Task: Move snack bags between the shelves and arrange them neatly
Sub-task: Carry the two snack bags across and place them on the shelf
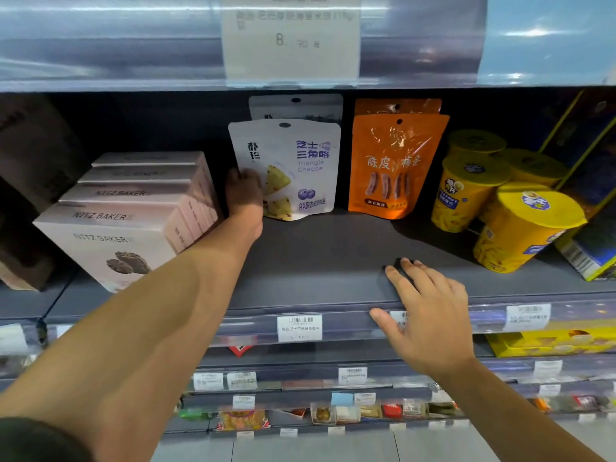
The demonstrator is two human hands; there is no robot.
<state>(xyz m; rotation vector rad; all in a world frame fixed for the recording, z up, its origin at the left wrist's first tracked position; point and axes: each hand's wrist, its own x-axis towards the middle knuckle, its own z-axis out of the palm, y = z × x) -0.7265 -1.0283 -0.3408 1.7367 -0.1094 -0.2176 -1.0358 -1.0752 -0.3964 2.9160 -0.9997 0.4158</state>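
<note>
the white cheese bag (290, 168) stands upright at the back of the dark shelf (320, 261), its long axis vertical, a second white bag just behind it and the orange bag (395, 165) beside it. the left hand (245, 195) is far nearer, touching the bag's lower left edge; whether it pinches the bag i cannot tell. the right hand (430, 311) lies spread and flat on the shelf's front lip, well apart from the bags.
</note>
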